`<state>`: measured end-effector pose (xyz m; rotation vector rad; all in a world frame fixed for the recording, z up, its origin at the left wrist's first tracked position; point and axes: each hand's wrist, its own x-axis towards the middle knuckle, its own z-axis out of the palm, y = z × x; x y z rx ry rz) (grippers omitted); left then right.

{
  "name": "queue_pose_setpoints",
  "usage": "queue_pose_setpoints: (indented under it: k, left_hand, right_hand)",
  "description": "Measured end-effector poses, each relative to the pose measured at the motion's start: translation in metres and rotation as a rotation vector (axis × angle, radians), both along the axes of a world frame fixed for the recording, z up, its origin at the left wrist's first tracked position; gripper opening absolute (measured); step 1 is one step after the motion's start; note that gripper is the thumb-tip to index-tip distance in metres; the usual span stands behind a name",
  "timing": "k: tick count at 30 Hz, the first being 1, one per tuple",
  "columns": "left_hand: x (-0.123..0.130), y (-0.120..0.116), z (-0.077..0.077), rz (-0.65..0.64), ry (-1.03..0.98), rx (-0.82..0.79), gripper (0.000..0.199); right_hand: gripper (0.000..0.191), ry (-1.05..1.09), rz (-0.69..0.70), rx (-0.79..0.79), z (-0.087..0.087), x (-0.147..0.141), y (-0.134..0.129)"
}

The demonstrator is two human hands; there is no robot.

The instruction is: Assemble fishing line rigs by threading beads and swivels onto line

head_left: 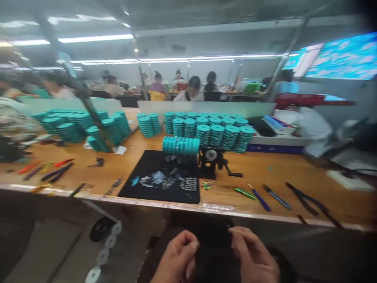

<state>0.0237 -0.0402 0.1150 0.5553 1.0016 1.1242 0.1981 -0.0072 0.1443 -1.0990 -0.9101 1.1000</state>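
Observation:
My left hand [176, 255] and my right hand [253, 255] are low in view, below the table edge, over a dark cloth [215, 251]. The fingers of both are curled in toward each other. A thin wire [226, 224] shows faintly at my right fingertips. Whatever my left fingers pinch is too small to tell. Beyond the hands lies a black mat [159, 181] scattered with small shiny pieces. Next to it, a teal spool stack [180, 145] sits on a black hand-crank winder [210, 161].
Several stacks of teal spools [218, 133] stand along the wooden workbench [265, 173]. Pliers [306, 200] lie at its right, more hand tools [47, 171] at its left. Silver discs [103, 251] hang below the edge. A co-worker [306, 129] sits at right, others further back.

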Motion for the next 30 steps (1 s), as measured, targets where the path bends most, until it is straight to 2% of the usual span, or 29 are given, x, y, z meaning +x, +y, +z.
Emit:
queue_pose_setpoints:
  k: [2,5,8,11,14,19,21,23,25,27,30]
  left_hand:
    - [0.002,0.003,0.000,0.011,0.060,0.025,0.037]
    - [0.003,0.002,0.009,0.055,0.462,0.181,0.026]
    - [0.008,-0.001,0.015,0.134,0.755,0.284,0.019]
    - [0.015,-0.001,0.013,0.205,0.872,0.345,0.015]
    - [0.020,0.001,0.006,0.182,0.736,0.302,0.017]
    - [0.023,0.004,0.000,0.049,0.175,0.009,0.031]
    - [0.022,0.005,0.000,0.062,0.041,-0.055,0.032]
    - [0.019,0.005,-0.001,0.092,-0.001,-0.095,0.031]
    - [0.016,0.005,-0.004,0.114,-0.006,-0.125,0.032]
    - [0.013,0.005,-0.007,0.118,0.014,-0.136,0.032]
    - [0.012,0.006,-0.010,0.119,0.094,-0.115,0.031]
  right_hand:
    - [0.011,-0.135,-0.058,0.164,0.008,-0.004,-0.003]
    - [0.010,-0.283,-0.099,0.282,0.012,-0.010,-0.008]
    - [0.011,-0.487,-0.103,0.378,0.003,-0.009,-0.012]
    - [0.014,-0.739,-0.084,0.539,-0.015,-0.008,-0.014]
    - [0.017,-0.917,-0.070,0.676,-0.031,-0.008,-0.014]
    - [0.017,-1.067,-0.016,0.736,-0.045,-0.011,-0.015]
    - [0.016,-1.047,-0.029,0.724,-0.047,-0.014,-0.015]
    - [0.016,-0.997,-0.050,0.712,-0.047,-0.017,-0.015]
    - [0.015,-0.889,-0.052,0.613,-0.043,-0.019,-0.014]
    - [0.016,-0.704,0.003,0.374,-0.037,-0.020,-0.012]
    - [0.025,-0.392,0.206,-0.028,-0.033,-0.022,-0.008]
